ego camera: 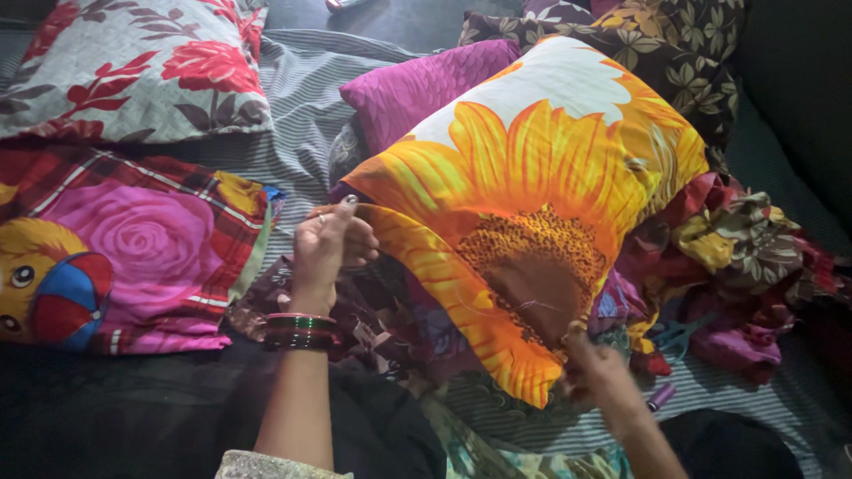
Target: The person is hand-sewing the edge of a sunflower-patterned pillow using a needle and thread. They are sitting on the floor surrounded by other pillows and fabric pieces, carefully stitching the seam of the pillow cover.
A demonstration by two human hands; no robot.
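Note:
A big pillow in a sunflower-print cover (pixel 532 177), yellow and orange with a brown centre, lies tilted in the middle of the bed. My left hand (pixel 327 248), with red and green bangles on the wrist, grips the cover's left corner edge. My right hand (pixel 596 368) pinches the cover's lower edge near the brown centre; a thin light thread seems to run there, though any needle is too small to tell.
A magenta pillow (pixel 417 84) lies behind the sunflower one. A red-flowered pillow (pixel 133 62) sits at top left, a rose-and-cartoon-print cloth (pixel 124 248) at left, crumpled patterned cloths (pixel 737 266) at right. A striped grey bedsheet (pixel 302 115) lies under everything.

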